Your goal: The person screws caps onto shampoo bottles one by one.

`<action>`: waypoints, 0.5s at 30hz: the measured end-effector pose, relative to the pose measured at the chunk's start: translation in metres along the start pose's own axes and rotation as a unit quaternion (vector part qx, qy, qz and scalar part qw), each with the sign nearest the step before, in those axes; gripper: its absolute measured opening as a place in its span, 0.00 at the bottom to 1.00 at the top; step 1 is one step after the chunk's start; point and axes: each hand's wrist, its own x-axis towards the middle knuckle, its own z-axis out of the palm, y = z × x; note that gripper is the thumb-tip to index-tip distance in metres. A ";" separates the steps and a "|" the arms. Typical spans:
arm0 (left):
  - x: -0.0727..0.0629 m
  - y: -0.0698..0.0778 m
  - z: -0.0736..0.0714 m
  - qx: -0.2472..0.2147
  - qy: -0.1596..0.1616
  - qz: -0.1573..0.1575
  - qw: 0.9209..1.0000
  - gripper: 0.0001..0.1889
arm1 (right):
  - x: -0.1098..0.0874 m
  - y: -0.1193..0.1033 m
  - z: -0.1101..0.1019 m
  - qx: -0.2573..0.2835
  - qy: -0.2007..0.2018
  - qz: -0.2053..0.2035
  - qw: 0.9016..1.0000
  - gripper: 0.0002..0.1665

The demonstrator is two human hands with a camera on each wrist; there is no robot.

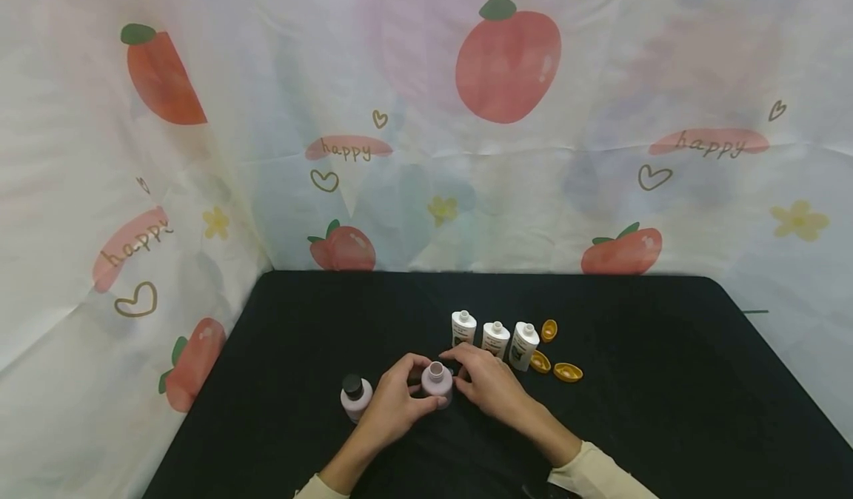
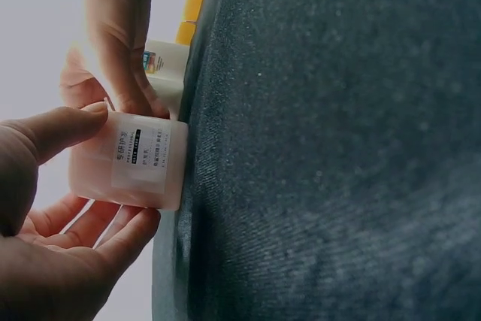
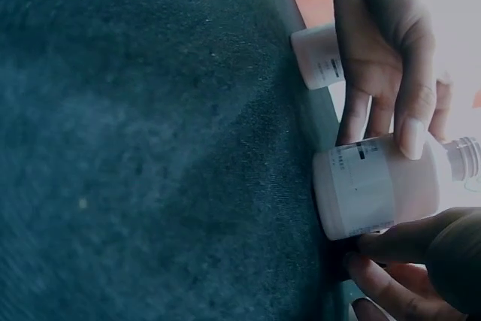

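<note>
My left hand (image 1: pixel 400 399) grips a pale pink bottle (image 1: pixel 437 382), thumb on the near side and fingers round the far side. The bottle stands upright on the black table, its threaded neck (image 3: pixel 464 159) uncapped. Just right of it, my right hand (image 1: pixel 489 382) reaches low, fingertips near the table. There it pinches a dark piece (image 3: pixel 347 255) that looks like a black cap, mostly hidden by the fingers. Left of my left hand stands a second pink bottle (image 1: pixel 355 404) with a black cap (image 1: pixel 352 386) on it.
Behind my right hand several white bottles (image 1: pixel 464 327) stand uncapped in a row. Several small yellow-orange caps (image 1: pixel 568 372) lie beside them to the right. The table (image 1: pixel 640 425) has a black cover, and a printed curtain (image 1: pixel 426 188) hangs behind its far edge.
</note>
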 end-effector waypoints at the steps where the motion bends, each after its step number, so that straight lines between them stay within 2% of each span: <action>1: 0.000 0.000 0.000 -0.001 0.001 -0.002 1.000 0.25 | 0.000 0.000 0.000 -0.004 -0.003 0.001 1.000 0.22; 7: 0.000 0.000 0.003 -0.005 -0.002 -0.010 1.000 0.27 | -0.001 0.001 -0.002 -0.031 -0.016 0.009 0.999 0.20; 15: -0.002 -0.001 0.006 0.005 -0.014 -0.014 1.000 0.28 | -0.004 -0.002 -0.010 -0.014 -0.027 0.032 0.999 0.19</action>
